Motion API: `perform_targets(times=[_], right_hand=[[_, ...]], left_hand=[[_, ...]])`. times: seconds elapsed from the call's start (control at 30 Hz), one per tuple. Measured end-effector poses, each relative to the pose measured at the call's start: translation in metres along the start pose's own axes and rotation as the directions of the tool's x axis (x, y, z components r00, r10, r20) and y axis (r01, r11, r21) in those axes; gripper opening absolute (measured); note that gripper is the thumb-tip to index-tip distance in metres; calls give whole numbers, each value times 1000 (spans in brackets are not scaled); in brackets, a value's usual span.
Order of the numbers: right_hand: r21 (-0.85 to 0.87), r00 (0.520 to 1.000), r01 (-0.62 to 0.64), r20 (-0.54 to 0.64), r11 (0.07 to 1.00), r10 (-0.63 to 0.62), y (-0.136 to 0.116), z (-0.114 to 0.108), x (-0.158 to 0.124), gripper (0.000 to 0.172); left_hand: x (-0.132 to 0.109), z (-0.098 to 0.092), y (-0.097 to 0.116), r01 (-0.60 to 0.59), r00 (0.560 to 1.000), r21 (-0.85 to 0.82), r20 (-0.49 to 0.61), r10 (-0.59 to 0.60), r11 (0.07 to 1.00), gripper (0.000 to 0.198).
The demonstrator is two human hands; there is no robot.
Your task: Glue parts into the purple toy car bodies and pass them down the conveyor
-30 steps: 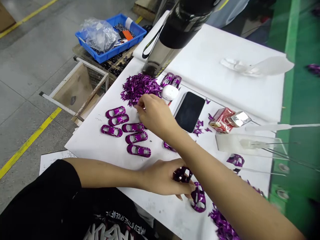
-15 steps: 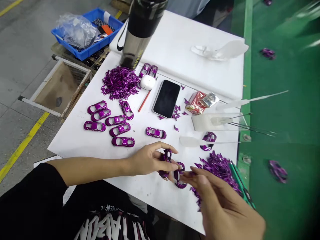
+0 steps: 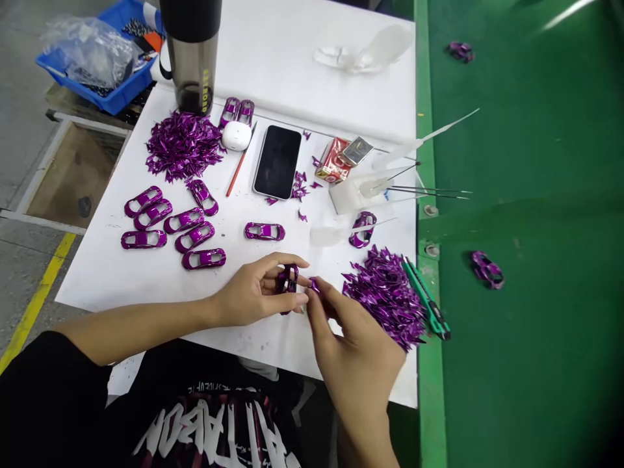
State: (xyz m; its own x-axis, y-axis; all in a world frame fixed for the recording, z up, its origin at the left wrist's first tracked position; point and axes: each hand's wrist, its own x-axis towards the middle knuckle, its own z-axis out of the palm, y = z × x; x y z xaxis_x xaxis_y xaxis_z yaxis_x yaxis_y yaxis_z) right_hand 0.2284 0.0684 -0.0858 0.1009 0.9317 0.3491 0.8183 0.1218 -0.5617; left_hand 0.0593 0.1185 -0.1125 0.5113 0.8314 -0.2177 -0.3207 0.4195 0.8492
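Just above the white work surface, my left hand (image 3: 251,291) grips a purple toy car body (image 3: 288,279) between thumb and fingers. The car is tilted on edge and partly covered by the fingers. My right hand (image 3: 353,335) pinches a small shiny purple part (image 3: 314,285) close beside it. The fingertips of both hands nearly meet; whether the part touches the car I cannot tell. To the right lies a heap of small pointed purple parts (image 3: 385,296). A single purple car body (image 3: 264,231) lies beyond my left hand, with several more car bodies (image 3: 203,259) to the left.
Another purple heap (image 3: 182,146) lies by a dark bottle (image 3: 195,58). A phone (image 3: 277,162), a white earbud case (image 3: 236,136), a red stick (image 3: 236,174) and a red box (image 3: 333,160) lie farther back. A green cutter (image 3: 426,299) borders the green conveyor (image 3: 531,195), which carries car bodies.
The view has shifted, so the table appears farther left and higher. My right hand has drawn in close to my left fingertips. A second car body seen between the hands no longer shows.
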Motion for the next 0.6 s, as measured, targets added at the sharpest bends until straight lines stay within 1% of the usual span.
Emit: perform_targets(times=[0.03, 0.07, 0.1, 0.13, 0.17, 0.2, 0.27, 0.4, 0.47, 0.6], right_hand=[[95, 993, -113, -10, 989, 115, -4, -1, 1, 22], [207, 973, -226, -2, 952, 232, -8, -1, 1, 24], [310, 944, -319, 27, 896, 327, -13, 0, 1, 25], [386, 920, -381, 65, 840, 387, -17, 1, 1, 26], [429, 905, -415, 100, 802, 415, -21, 3, 1, 26], [443, 900, -427, 123, 789, 418, -24, 5, 1, 25], [431, 911, -408, 131, 805, 391, -28, 11, 0, 23], [421, 943, -322, 65, 848, 326, -30, 19, -2, 22], [413, 943, -314, 31, 855, 332, -31, 21, -4, 21], [399, 928, -341, -3, 851, 374, -33, 22, -8, 21]], left_hand=[[-1, 1, -2, -22, 999, 41, -28, 23, 999, 49], [-1, 3, -3, -43, 998, 77, -52, 47, 996, 50], [-1, 3, -5, -62, 995, 104, -67, 69, 993, 50], [-1, 4, -6, -78, 994, 123, -72, 87, 989, 50], [-1, 4, -7, -93, 992, 133, -72, 103, 987, 49], [-1, 4, -8, -107, 991, 139, -69, 118, 984, 48], [0, 3, -9, -134, 987, 156, -66, 146, 979, 45], [-1, 3, -11, -174, 980, 194, -63, 189, 965, 42], [-1, 3, -12, -181, 977, 206, -70, 199, 962, 41], [-2, 4, -14, -199, 970, 237, -93, 226, 951, 42]])
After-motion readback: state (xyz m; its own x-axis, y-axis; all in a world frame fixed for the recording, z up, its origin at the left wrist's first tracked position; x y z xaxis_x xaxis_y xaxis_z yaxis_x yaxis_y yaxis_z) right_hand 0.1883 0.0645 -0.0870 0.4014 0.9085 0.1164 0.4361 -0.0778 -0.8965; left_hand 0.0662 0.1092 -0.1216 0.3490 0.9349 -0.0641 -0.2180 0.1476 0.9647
